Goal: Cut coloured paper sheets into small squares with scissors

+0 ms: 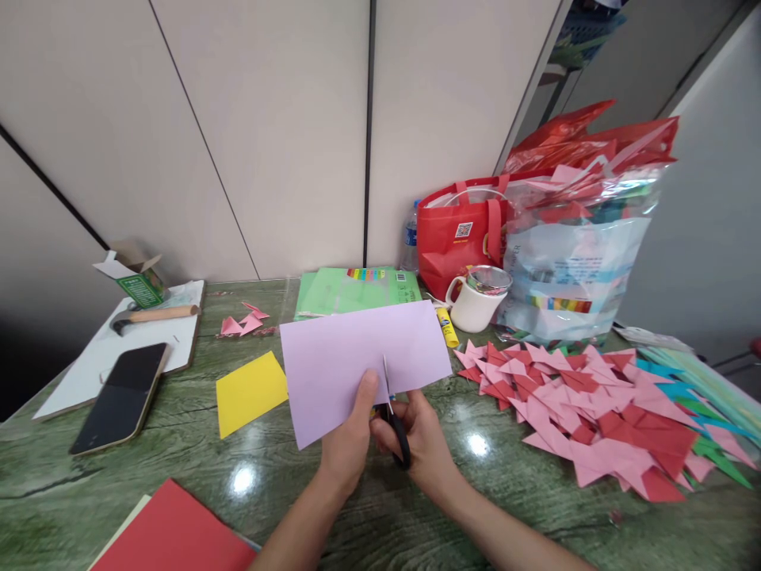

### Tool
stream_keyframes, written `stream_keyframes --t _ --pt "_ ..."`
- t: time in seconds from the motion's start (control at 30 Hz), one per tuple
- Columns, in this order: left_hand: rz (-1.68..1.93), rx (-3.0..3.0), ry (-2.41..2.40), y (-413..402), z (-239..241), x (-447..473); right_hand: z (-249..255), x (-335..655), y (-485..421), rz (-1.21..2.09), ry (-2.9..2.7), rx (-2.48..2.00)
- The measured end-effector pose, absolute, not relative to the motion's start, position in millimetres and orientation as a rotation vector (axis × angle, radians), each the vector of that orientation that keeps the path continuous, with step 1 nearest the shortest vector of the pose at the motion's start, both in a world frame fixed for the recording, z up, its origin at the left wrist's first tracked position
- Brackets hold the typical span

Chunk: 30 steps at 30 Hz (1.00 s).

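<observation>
A sheet of lilac paper (333, 357) is held up above the table by my left hand (350, 428), whose thumb presses on its face near the lower edge. My right hand (419, 436) grips a pair of black-handled scissors (399, 436). Their blades straddle the paper from its lower edge, one blade showing on the near face and pointing upward. My right fingers are partly hidden behind the handles and the sheet. Left of the lilac sheet, a yellow piece of paper (250, 394) lies flat on the table.
Folded pink and red paper pieces (583, 404) are heaped at right. Behind stand a white mug (476, 305), a yellow glue stick (447, 327), a red bag (452, 254) and a plastic bag (571, 270). A phone (124, 392), hammer (154, 315) and red paper (172, 535) lie left.
</observation>
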<state>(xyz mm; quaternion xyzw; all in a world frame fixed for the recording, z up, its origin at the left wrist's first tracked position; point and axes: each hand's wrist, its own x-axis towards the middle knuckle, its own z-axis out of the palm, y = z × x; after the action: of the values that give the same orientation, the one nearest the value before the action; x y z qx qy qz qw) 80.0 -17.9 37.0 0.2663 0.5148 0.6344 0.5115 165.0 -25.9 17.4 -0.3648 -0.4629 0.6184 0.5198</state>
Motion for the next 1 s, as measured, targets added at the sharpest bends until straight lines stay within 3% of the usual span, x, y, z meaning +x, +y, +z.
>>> stream_keyframes --t 1.0 --pt "1.593 0.569 1.061 -22.4 41.2 85.0 18.9 168.1 -24.0 1.459 -1.107 -0.818"
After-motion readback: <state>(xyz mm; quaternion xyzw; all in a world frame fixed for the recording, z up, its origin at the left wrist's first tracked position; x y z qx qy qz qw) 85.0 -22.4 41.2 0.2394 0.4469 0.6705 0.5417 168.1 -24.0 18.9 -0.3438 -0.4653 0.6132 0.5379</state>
